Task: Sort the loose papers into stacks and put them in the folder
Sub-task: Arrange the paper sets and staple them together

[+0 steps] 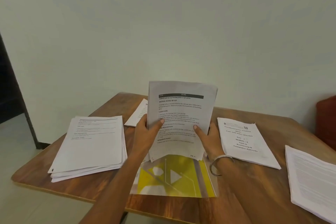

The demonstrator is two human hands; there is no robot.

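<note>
My left hand (145, 132) and right hand (209, 138) grip a sheaf of printed white sheets (180, 120) by its side edges, thumbs curled across the front page. The sheaf stands upright, its lower edge inside the mouth of the yellow-patterned clear plastic folder (174, 178), which lies flat at the near edge of the brown wooden desk (245, 187). A thick white stack (91, 145) occupies the left side; a titled booklet (245, 140) lies just right of my right hand; another stack (312, 180) overhangs the right edge. A folded sheet (138, 114) lies behind. Bare wood shows between the stacks.
</note>
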